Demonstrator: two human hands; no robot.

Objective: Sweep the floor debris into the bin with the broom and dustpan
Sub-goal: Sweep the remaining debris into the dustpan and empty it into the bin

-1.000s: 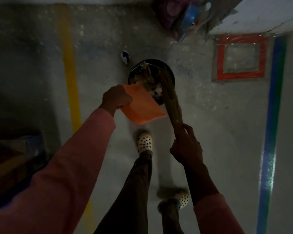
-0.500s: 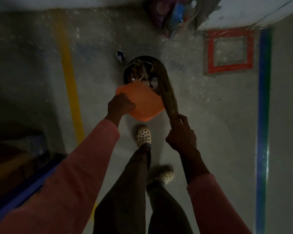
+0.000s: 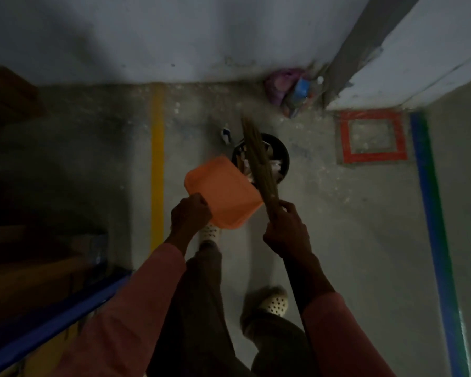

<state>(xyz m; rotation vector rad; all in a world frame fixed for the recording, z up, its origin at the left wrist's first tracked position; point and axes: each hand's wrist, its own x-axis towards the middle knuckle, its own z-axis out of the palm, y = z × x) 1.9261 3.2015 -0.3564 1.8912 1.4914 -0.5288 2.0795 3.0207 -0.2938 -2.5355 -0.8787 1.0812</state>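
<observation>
An orange dustpan (image 3: 223, 190) hangs tilted in front of a round black bin (image 3: 282, 153), its far edge near the bin's rim. My left hand (image 3: 189, 214) grips the dustpan at its near left corner. A straw broom (image 3: 257, 161) slants across the bin's mouth, bristles pointing away over the far rim. My right hand (image 3: 284, 231) holds the broom at its near end. Crumpled paper and scraps (image 3: 276, 165) fill the bin. A small white-and-blue scrap (image 3: 225, 134) lies on the floor just left of the bin.
A yellow floor stripe (image 3: 157, 170) runs on the left; a red tape square (image 3: 373, 136) and a blue-green stripe (image 3: 430, 213) lie on the right. Bags and clutter (image 3: 291, 89) sit in the wall corner. A blue-edged shelf (image 3: 52, 317) stands at lower left. My feet stand just before the bin.
The camera has tilted up, showing more wall. The broom's bristles have swung up over the bin's far rim, and the dustpan has shifted a little to the left of the bin.
</observation>
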